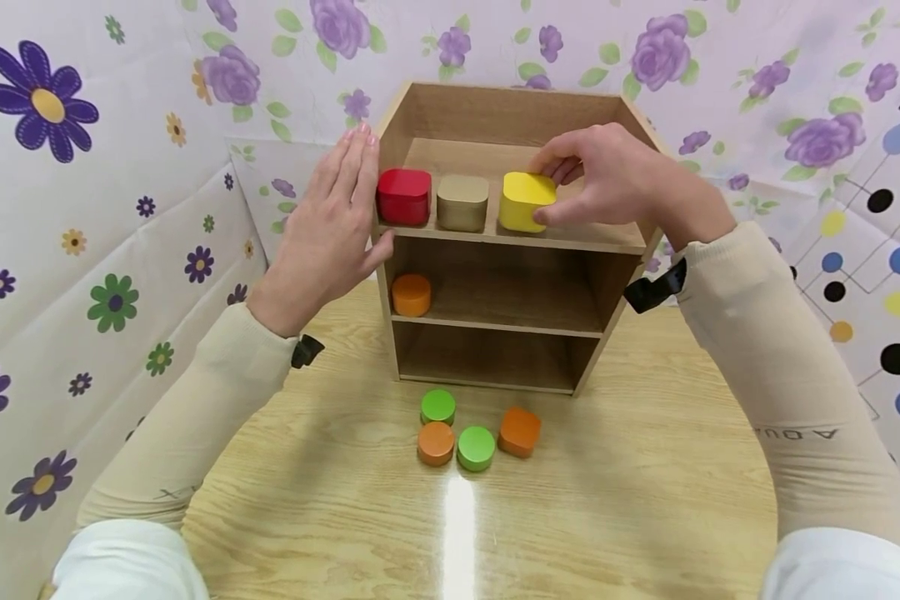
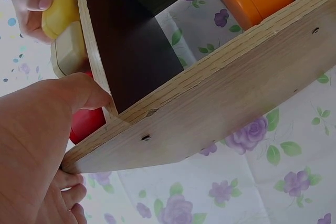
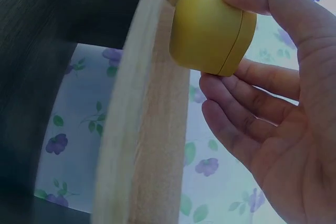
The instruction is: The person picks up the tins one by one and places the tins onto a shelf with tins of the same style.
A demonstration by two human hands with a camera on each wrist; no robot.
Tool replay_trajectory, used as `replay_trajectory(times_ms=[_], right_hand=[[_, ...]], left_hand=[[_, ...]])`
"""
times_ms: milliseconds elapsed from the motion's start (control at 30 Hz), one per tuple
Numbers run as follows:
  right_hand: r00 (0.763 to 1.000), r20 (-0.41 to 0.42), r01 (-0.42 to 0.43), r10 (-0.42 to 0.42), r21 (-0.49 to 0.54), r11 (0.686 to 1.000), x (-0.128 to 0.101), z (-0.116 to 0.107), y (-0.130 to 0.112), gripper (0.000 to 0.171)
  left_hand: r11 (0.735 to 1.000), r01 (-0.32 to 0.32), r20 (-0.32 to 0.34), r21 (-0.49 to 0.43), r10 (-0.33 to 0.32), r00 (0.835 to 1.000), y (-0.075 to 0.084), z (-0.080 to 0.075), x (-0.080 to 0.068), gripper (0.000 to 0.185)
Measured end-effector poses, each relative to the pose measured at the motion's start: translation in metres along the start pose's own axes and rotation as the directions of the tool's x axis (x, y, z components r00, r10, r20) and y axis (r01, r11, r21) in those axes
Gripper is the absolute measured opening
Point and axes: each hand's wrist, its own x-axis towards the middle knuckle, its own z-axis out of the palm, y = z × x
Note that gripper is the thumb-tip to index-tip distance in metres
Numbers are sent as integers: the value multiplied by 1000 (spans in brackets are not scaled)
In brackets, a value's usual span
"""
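Note:
My right hand (image 1: 607, 175) pinches a yellow rounded-square tin (image 1: 527, 202) between thumb and fingers, at the front of the wooden shelf unit's top board. In the right wrist view, the lid seam of the yellow tin (image 3: 210, 24) shows, with the thumb on one side and fingers beneath. Left of it on the same board stand a beige tin (image 1: 462, 202) and a red tin (image 1: 404, 197). My left hand (image 1: 326, 221) lies with straight fingers along the left side of the shelf unit (image 1: 487, 237). Its thumb touches the front edge in the left wrist view.
An orange round tin (image 1: 411, 295) sits at the left of the middle shelf. On the table (image 1: 307, 500) before the unit are two green round tins (image 1: 438, 406), an orange round tin (image 1: 436, 443) and an orange rounded-square tin (image 1: 520, 432). Patterned cloth (image 1: 285, 50) hangs behind.

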Motion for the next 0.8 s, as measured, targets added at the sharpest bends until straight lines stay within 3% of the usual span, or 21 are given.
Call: replay_trajectory(times_ms=[400, 800], right_hand=[[1000, 26, -1, 1, -5, 1000, 1, 5, 6, 48], [999, -41, -12, 11, -14, 1000, -20, -15, 1, 66]], left_hand=[[1000, 6, 1, -12, -6, 1000, -1, 0, 1, 94], [1000, 13, 3, -22, -13, 1000, 0, 1, -1, 93]])
